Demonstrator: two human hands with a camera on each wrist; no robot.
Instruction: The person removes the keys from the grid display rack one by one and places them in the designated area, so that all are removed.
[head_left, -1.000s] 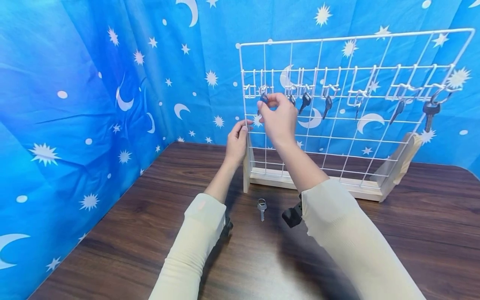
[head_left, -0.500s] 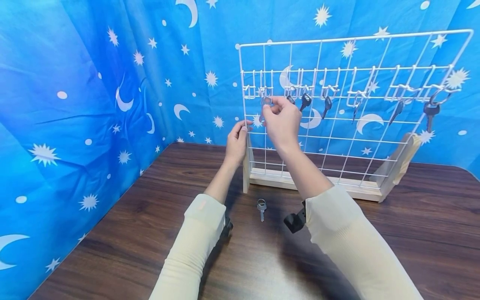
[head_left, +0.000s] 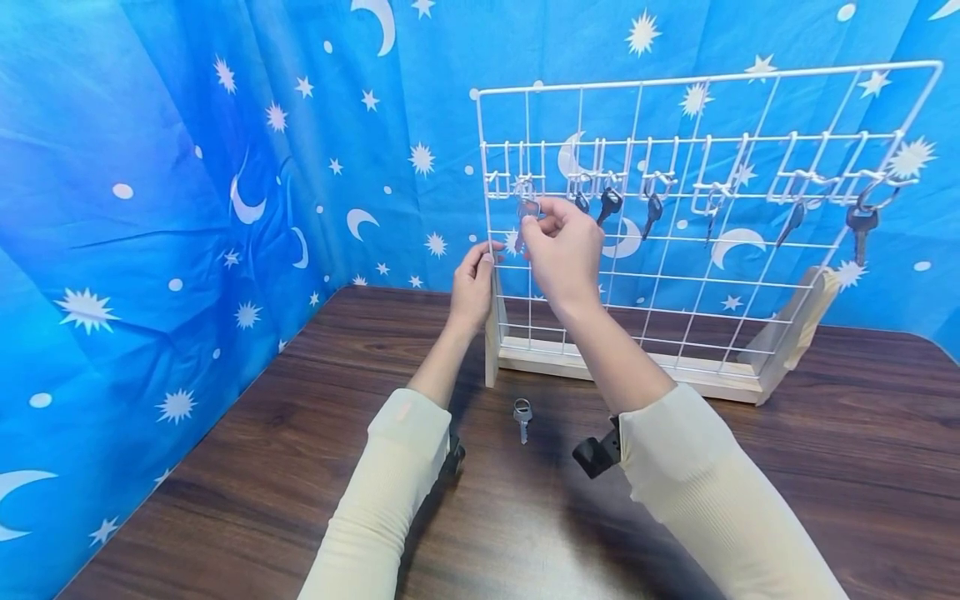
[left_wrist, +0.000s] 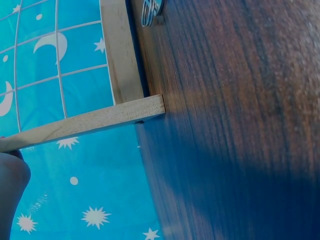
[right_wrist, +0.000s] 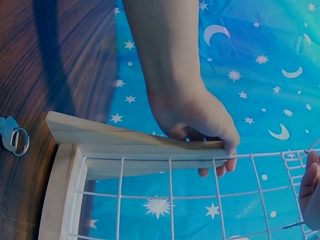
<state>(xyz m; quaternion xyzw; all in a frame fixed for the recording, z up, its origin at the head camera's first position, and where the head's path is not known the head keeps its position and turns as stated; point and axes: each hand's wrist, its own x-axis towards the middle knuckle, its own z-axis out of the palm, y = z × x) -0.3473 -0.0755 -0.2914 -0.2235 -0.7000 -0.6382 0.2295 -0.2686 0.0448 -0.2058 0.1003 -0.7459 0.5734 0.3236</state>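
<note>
My right hand (head_left: 566,254) pinches a key by its ring (head_left: 529,208) just under the leftmost hook (head_left: 522,177) of a white wire rack. Whether the ring still touches that hook, I cannot tell. At the rack's left side, my left hand (head_left: 472,287) grips the wooden upright (head_left: 492,342); the right wrist view shows its fingers (right_wrist: 220,170) curled round the wood. Several other keys, such as a dark one (head_left: 611,204), hang along the hook row. One silver key with a ring (head_left: 522,421) lies on the table before the rack.
The rack's wooden base (head_left: 547,364) stands on a dark wood-grain table (head_left: 315,400). A blue curtain with stars and moons (head_left: 187,167) closes off the back and left. The rightmost key (head_left: 862,221) hangs near the rack's right upright (head_left: 813,312).
My right hand has drawn slightly down and right, bringing the pinched key and its ring lower below the hook. The left hand keeps its place on the upright.
</note>
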